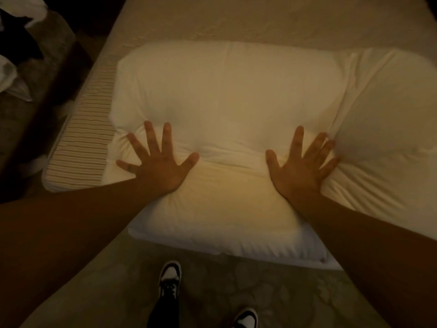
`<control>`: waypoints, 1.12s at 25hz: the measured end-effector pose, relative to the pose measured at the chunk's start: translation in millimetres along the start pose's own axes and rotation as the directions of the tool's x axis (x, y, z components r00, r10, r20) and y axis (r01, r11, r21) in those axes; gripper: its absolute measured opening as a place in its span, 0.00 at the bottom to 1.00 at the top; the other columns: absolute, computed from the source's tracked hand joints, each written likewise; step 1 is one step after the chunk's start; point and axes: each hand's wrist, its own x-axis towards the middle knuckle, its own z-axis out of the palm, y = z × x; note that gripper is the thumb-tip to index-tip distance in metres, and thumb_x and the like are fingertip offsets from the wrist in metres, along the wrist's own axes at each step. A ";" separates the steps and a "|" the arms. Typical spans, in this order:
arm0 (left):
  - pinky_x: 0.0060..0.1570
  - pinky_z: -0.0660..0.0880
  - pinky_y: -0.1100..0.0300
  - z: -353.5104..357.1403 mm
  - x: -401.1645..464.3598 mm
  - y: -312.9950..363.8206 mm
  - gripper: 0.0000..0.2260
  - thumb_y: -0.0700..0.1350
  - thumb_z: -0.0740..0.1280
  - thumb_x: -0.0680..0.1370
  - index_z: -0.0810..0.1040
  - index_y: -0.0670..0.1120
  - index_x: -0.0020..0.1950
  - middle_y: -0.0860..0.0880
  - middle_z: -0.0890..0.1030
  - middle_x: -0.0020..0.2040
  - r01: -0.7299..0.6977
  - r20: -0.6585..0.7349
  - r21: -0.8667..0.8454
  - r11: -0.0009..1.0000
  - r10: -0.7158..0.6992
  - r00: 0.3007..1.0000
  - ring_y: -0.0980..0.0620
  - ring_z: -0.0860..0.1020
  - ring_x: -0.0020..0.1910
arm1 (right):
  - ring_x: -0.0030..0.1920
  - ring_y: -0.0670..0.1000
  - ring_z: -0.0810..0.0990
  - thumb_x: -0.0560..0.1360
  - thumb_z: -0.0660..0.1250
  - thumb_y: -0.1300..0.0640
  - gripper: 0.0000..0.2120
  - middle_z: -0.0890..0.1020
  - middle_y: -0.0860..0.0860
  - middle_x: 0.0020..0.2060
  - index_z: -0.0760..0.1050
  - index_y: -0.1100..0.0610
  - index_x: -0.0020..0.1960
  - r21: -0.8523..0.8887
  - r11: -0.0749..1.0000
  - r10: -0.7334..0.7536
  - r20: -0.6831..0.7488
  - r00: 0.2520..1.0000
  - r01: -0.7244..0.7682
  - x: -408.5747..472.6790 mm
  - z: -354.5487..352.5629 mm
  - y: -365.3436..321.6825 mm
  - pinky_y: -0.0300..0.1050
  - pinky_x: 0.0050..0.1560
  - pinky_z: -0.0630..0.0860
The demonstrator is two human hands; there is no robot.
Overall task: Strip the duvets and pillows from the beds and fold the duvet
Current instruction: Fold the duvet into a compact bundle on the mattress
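Head cam looking straight down here: a folded white duvet (227,110) lies bunched across the near end of the bed's bare mattress (283,20), and its front edge hangs a bit over the side toward the person. Both hands are planted flat on top of it, palms down. The left hand (159,159) has its fingers spread wide and straight, pressing into the padding near the duvet's left end, and the right hand (301,164) is splayed too, its fingers pushed up against a puffy fold on the right. Nothing is gripped, just pressed. The striped mattress side (82,138) shows at left, with some crumpled white linen (14,81) on the dark floor beyond. Down below, two black-and-white sneakers (169,280) stand on patterned carpet (272,287).
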 end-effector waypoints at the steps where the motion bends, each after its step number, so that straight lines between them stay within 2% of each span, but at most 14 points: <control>1: 0.61 0.38 0.21 7.4 7.6 1.2 0.44 0.82 0.42 0.64 0.25 0.66 0.71 0.54 0.26 0.76 -0.009 -0.008 -0.005 1.000 0.009 1.000 0.38 0.30 0.75 | 0.76 0.66 0.39 0.72 0.50 0.27 0.43 0.43 0.64 0.77 0.41 0.45 0.79 -0.020 1.000 0.003 -0.003 1.000 -0.003 3.3 6.9 -2.6 0.71 0.71 0.38; 4: 0.60 0.40 0.20 23.3 20.7 1.1 0.46 0.81 0.42 0.65 0.29 0.61 0.75 0.50 0.29 0.77 -0.053 -0.005 -0.015 0.998 0.053 0.999 0.36 0.31 0.75 | 0.76 0.66 0.41 0.73 0.48 0.27 0.42 0.44 0.65 0.77 0.41 0.47 0.79 -0.091 0.995 0.030 0.002 1.000 -0.030 5.4 17.4 -8.0 0.72 0.71 0.40; 8: 0.61 0.42 0.20 23.0 21.8 -6.7 0.46 0.80 0.44 0.66 0.30 0.59 0.76 0.47 0.30 0.78 -0.076 0.092 -0.026 0.997 0.078 0.993 0.34 0.32 0.75 | 0.77 0.62 0.40 0.73 0.48 0.27 0.42 0.43 0.61 0.78 0.38 0.44 0.78 -0.128 0.981 0.156 0.052 0.986 -0.148 -1.6 7.6 -23.9 0.68 0.72 0.39; 10: 0.60 0.42 0.20 14.5 25.8 -11.3 0.47 0.81 0.43 0.65 0.27 0.61 0.74 0.49 0.27 0.76 -0.081 0.161 -0.034 0.996 0.085 0.983 0.35 0.30 0.74 | 0.77 0.62 0.43 0.74 0.50 0.30 0.40 0.47 0.61 0.78 0.42 0.46 0.79 -0.056 0.964 0.262 0.015 0.965 -0.261 -13.0 -0.1 -48.5 0.68 0.72 0.41; 12: 0.59 0.40 0.20 6.2 29.1 -18.0 0.45 0.81 0.43 0.64 0.24 0.63 0.71 0.51 0.24 0.74 -0.109 0.223 -0.050 0.993 0.117 0.968 0.36 0.28 0.73 | 0.78 0.62 0.45 0.75 0.52 0.37 0.37 0.50 0.61 0.78 0.48 0.48 0.79 0.101 0.910 0.406 -0.017 0.914 -0.403 -30.9 -8.3 -87.2 0.67 0.73 0.43; 14: 0.58 0.38 0.19 -2.6 29.7 -22.5 0.44 0.81 0.42 0.64 0.23 0.65 0.70 0.52 0.22 0.73 -0.135 0.271 -0.070 0.988 0.150 0.951 0.36 0.26 0.72 | 0.78 0.60 0.44 0.77 0.52 0.40 0.32 0.49 0.58 0.79 0.50 0.47 0.79 0.214 0.855 0.483 0.006 0.876 -0.473 -55.3 -13.2 -125.8 0.64 0.74 0.41; 20: 0.62 0.39 0.21 -32.8 18.7 -39.6 0.41 0.75 0.47 0.72 0.28 0.61 0.74 0.49 0.24 0.74 -0.263 0.367 -0.071 0.962 0.270 0.890 0.32 0.26 0.71 | 0.78 0.56 0.42 0.79 0.48 0.37 0.30 0.47 0.52 0.79 0.46 0.43 0.78 0.166 0.843 0.505 0.077 0.859 -0.511 -132.9 -26.7 -175.0 0.62 0.74 0.39; 23: 0.66 0.43 0.25 -53.1 17.4 -66.4 0.37 0.72 0.47 0.75 0.33 0.61 0.76 0.50 0.28 0.77 -0.433 0.411 -0.033 0.901 0.407 0.816 0.33 0.29 0.73 | 0.78 0.56 0.43 0.79 0.50 0.37 0.32 0.47 0.53 0.79 0.46 0.45 0.79 0.170 0.831 0.522 0.091 0.848 -0.530 -159.0 -37.5 -196.3 0.62 0.74 0.40; 28: 0.73 0.47 0.36 -112.6 14.8 -123.6 0.32 0.68 0.45 0.78 0.40 0.59 0.79 0.50 0.40 0.80 -0.720 0.464 0.009 0.694 0.635 0.618 0.37 0.39 0.77 | 0.78 0.56 0.42 0.79 0.51 0.36 0.32 0.47 0.52 0.79 0.47 0.45 0.79 0.197 0.818 0.549 0.011 0.836 -0.540 -220.9 -55.6 -257.7 0.62 0.74 0.39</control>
